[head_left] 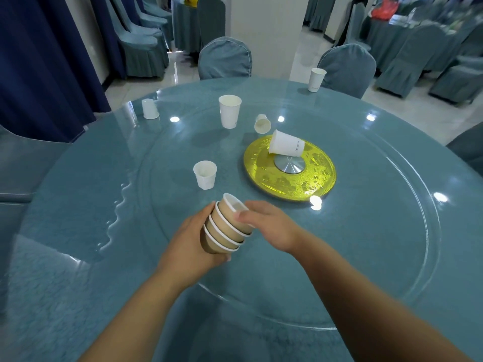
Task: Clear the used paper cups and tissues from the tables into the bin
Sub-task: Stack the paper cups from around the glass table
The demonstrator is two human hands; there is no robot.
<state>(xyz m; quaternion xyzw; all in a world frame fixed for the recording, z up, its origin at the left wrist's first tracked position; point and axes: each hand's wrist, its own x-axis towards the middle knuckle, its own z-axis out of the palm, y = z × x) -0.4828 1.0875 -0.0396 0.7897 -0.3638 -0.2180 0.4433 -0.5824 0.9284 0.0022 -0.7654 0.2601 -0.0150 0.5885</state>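
Okay, left hand [192,240] wraps a tilted stack of brown white-rimmed paper cups [226,232], right hand [270,223] pinches the top rim. White paper cups [229,113] dot the teal tabletop [366,244].

Six white paper cups [229,111] surround one gold disc [261,165], one of them lying on its far edge. Four brown cups [224,228], nested, tilt just in front of the disc.

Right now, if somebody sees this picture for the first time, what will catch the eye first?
The stack of brown paper cups, held between the left hand and right hand near the front. Behind it, a shiny yellow disc at the middle of the table, with a white paper cup lying tipped on its far edge.
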